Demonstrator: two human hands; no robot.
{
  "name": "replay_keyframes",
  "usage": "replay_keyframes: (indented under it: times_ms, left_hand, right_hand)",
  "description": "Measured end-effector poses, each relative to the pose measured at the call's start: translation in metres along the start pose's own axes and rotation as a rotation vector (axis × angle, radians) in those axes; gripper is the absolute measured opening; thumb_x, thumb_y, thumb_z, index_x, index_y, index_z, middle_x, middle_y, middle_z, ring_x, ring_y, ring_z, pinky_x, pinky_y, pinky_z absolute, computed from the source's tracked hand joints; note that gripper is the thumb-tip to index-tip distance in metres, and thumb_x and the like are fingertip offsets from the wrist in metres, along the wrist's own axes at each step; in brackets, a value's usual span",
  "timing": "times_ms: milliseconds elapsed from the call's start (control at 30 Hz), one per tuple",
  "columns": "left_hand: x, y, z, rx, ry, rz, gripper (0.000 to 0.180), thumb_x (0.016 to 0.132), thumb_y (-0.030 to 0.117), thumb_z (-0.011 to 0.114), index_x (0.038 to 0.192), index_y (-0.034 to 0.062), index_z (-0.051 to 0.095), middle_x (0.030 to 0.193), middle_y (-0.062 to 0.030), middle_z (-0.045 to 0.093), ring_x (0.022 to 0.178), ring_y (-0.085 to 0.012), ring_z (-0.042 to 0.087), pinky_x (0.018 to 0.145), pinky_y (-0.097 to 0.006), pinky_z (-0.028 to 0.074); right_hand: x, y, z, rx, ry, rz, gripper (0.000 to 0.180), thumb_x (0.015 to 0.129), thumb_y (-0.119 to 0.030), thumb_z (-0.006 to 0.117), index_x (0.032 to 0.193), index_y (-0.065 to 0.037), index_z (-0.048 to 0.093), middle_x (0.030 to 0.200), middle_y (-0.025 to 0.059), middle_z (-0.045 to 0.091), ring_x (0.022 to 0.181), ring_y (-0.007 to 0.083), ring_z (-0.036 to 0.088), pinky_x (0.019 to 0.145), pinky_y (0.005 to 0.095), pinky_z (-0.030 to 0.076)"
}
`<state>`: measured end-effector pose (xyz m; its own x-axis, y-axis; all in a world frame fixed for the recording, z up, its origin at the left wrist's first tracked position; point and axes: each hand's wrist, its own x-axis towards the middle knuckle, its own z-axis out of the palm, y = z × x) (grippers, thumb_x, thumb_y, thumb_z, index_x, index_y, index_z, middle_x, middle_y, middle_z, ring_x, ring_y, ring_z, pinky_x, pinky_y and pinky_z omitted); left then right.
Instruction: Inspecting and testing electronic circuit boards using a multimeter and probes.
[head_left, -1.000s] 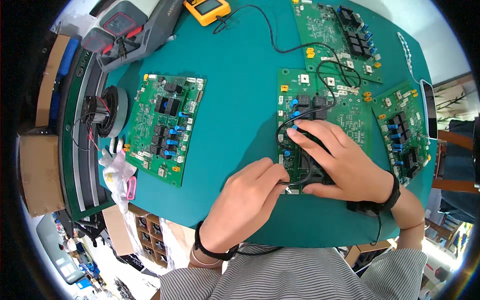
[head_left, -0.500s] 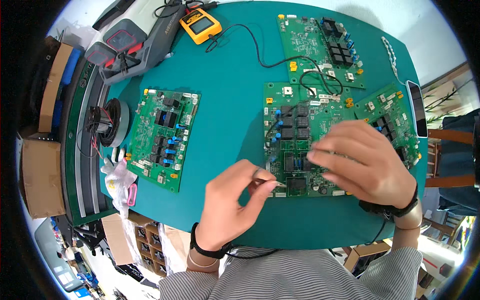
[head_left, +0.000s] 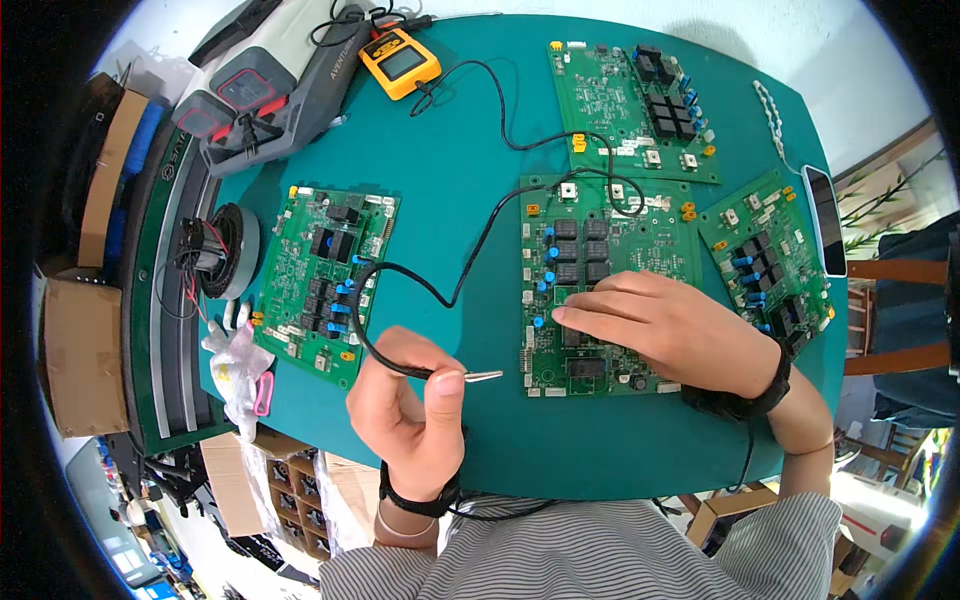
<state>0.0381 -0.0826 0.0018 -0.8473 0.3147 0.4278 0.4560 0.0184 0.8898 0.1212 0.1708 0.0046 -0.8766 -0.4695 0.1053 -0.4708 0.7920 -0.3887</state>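
My left hand (head_left: 410, 400) is closed around a black-cabled probe (head_left: 483, 376). Its thin metal tip points right, just short of the board's left edge. The cable curves back over the table to a yellow handheld meter (head_left: 402, 62) with a screen. My right hand (head_left: 670, 325) lies over the middle circuit board (head_left: 545, 375), fingers stretched out and tips down near the relays and blue components. It hides the board's centre and right part, and no held object shows in it. Black bands circle both wrists.
More green circuit boards lie at the left (head_left: 285, 245), top right (head_left: 600, 90) and right (head_left: 720, 225). A phone (head_left: 826, 220) sits at the right edge. Left are a wire spool (head_left: 235, 250), a crumpled pale bundle (head_left: 238, 365) and a grey-black device (head_left: 280, 130).
My left hand has drawn the probe left, off the board, and its cable now loops across the table. My right hand has come down and left onto the board.
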Motion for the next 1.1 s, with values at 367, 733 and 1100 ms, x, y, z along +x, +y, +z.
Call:
replay_keyframes:
  times_ms: [367, 733, 1100]
  left_hand:
    - [0.004, 0.000, -0.002, 0.028, -0.104, 0.004, 0.015, 0.091, 0.007, 0.071, 0.083, 0.0001, 0.060, 0.074, -0.0049, 0.061, 0.062, -0.0121, 0.052, 0.056, -0.025, 0.041]
    - [0.008, 0.002, -0.002, 0.056, -0.191, 0.108, 0.012, 0.091, 0.007, 0.073, 0.085, 0.0011, 0.064, 0.072, -0.0029, 0.061, 0.058, -0.0115, 0.048, 0.051, -0.025, 0.037]
    - [0.004, 0.001, -0.002, 0.011, -0.135, 0.143, 0.011, 0.089, 0.005, 0.074, 0.085, 0.0010, 0.065, 0.073, -0.0038, 0.062, 0.057, -0.0123, 0.050, 0.051, -0.025, 0.039]
  right_hand:
    - [0.009, -0.017, 0.002, -0.108, 0.026, 0.001, 0.053, 0.080, -0.004, 0.062, 0.133, -0.001, 0.057, 0.112, 0.0104, 0.058, 0.105, 0.0265, 0.058, 0.096, 0.0358, 0.051]
    - [0.037, -0.030, -0.016, -0.472, -0.148, -0.122, 0.028, 0.081, -0.012, 0.064, 0.109, -0.006, 0.065, 0.115, 0.0035, 0.065, 0.107, 0.0182, 0.061, 0.098, 0.0343, 0.046]
    - [0.050, -0.051, -0.001, -0.383, 0.028, -0.249, 0.014, 0.081, -0.013, 0.062, 0.094, -0.007, 0.065, 0.088, -0.0005, 0.059, 0.094, 0.0145, 0.058, 0.087, 0.0299, 0.045]
